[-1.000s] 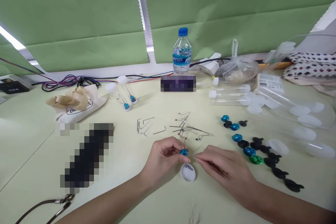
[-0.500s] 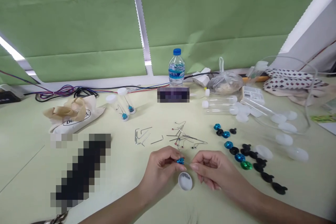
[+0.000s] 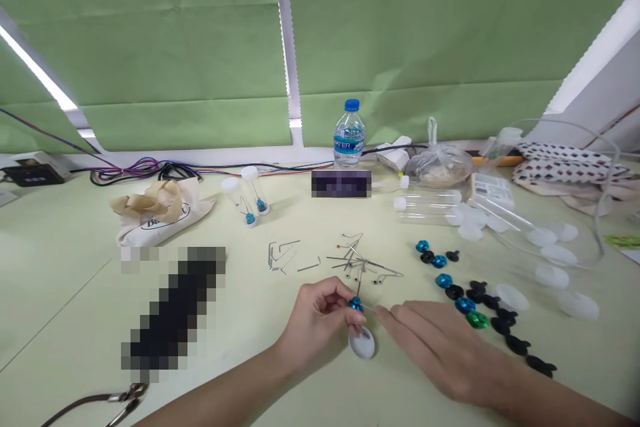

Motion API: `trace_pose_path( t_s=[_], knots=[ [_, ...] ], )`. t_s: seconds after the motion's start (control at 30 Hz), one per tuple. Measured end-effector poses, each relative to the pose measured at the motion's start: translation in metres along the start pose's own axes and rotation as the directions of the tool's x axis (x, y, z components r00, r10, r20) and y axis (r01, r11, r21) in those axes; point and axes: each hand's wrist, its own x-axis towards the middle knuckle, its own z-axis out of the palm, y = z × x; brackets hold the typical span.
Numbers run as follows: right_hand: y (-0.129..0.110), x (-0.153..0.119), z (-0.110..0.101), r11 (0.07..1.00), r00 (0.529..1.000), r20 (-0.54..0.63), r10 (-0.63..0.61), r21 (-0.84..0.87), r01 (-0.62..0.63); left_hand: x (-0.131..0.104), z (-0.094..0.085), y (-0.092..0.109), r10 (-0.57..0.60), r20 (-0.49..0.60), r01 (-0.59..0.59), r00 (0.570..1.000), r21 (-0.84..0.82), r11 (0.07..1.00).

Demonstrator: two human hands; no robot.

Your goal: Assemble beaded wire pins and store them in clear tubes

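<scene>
Low in the middle, my left hand [image 3: 323, 313] pinches a small blue metal knob [image 3: 355, 304] between thumb and fingers. A thin metal rod [image 3: 359, 283] stands up out of the knob. My right hand [image 3: 440, 343], turned back upward, is closed on a thin hex key [image 3: 369, 308] whose tip meets the knob's right side. Most of the key and the curled fingers are hidden. Just under the left fingertips lies a white cap [image 3: 364, 347] with tiny dark screws in it. Beyond the hands lie several bent wire rods [image 3: 365, 261] and loose L-shaped hex keys [image 3: 283, 257].
To the right are blue knobs [image 3: 443, 281], a green knob [image 3: 477, 320] and black pieces [image 3: 520, 345]. Clear tubes [image 3: 430, 207] and white caps [image 3: 579, 305] lie behind them. A water bottle [image 3: 349, 137] stands at the back. Two filled tubes [image 3: 250, 217] and a cloth bag [image 3: 165, 217] are left.
My right hand has rolled over, so its back now faces up, with the hex key still at the knob. The rod above the knob shows more plainly. The whole view has shifted slightly.
</scene>
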Motion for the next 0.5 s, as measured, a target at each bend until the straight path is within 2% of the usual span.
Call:
trace_pose_path(
  t_s=[0.07,0.1,0.17,0.27,0.37,0.43,0.5],
  knots=[
    [0.002,0.002,-0.005,0.976,0.984,-0.005,-0.178,-0.132,0.176,0.001,0.000,-0.001,-0.005,0.010,0.005,1.000,-0.038,0.999],
    [0.002,0.004,-0.007,0.961,0.976,0.006,-0.219,-0.173,0.217,0.002,0.000,-0.001,-0.002,0.011,0.002,1.000,-0.055,0.998],
    [0.001,0.007,-0.009,0.955,0.976,0.014,-0.219,-0.204,0.217,0.002,0.000,-0.001,0.002,0.010,-0.001,1.000,-0.073,0.997],
    [-0.002,0.008,-0.007,0.984,0.994,0.005,-0.108,-0.144,0.107,0.002,-0.001,-0.002,0.015,-0.001,-0.015,1.000,-0.067,0.998],
    [-0.003,0.005,0.001,0.998,0.998,0.018,0.060,-0.030,-0.059,0.002,-0.003,-0.002,0.053,-0.010,-0.053,0.999,-0.027,0.998],
    [-0.003,0.005,0.005,0.968,0.976,0.035,0.213,0.126,-0.216,0.002,-0.004,-0.003,0.093,-0.018,-0.093,0.996,0.007,0.996],
    [-0.003,0.008,0.007,0.869,0.922,0.094,0.375,0.311,-0.385,0.002,-0.004,-0.002,0.128,-0.017,-0.128,0.992,0.037,0.991]
  ],
)
